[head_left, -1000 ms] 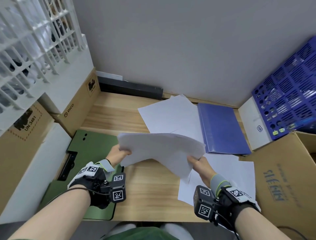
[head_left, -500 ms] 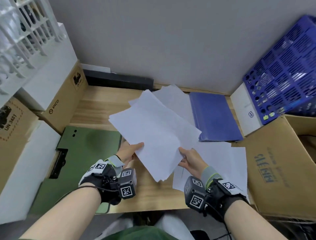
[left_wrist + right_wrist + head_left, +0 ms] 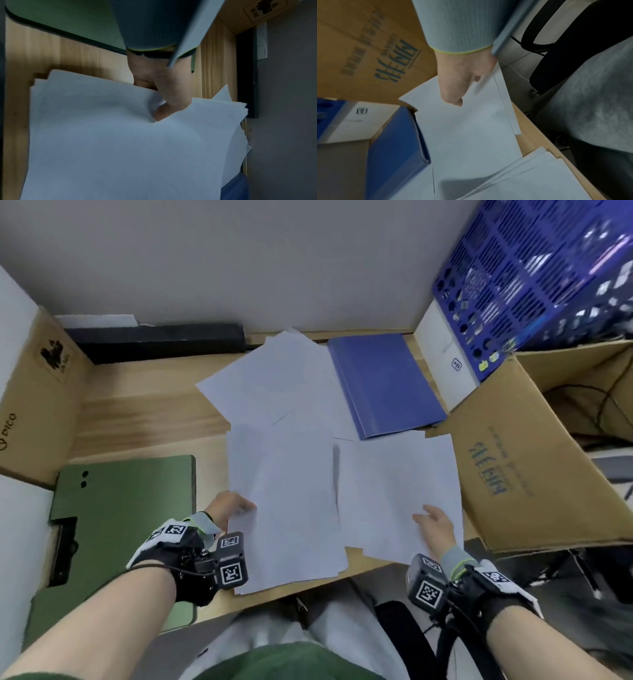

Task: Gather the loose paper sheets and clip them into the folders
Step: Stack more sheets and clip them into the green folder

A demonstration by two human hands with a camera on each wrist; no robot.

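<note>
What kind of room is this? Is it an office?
Probably an office or storeroom desk. There are loose paper sheets and a blue folder on a wooden desk, with cardboard boxes crowded round it.

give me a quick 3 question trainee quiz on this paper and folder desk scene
1. True or false: the blue folder lies closed at the back of the desk.
2. Which hand grips the stack of sheets at the desk's front edge? A) left B) right C) neither
3. Fill in: the green folder lies to the ____ of that stack.

Key
1. True. No sheets are clipped in it yet.
2. A. The left hand pinches the stack's left edge with thumb on top; the right hand is on the separate loose sheets beside it.
3. Left.
</note>
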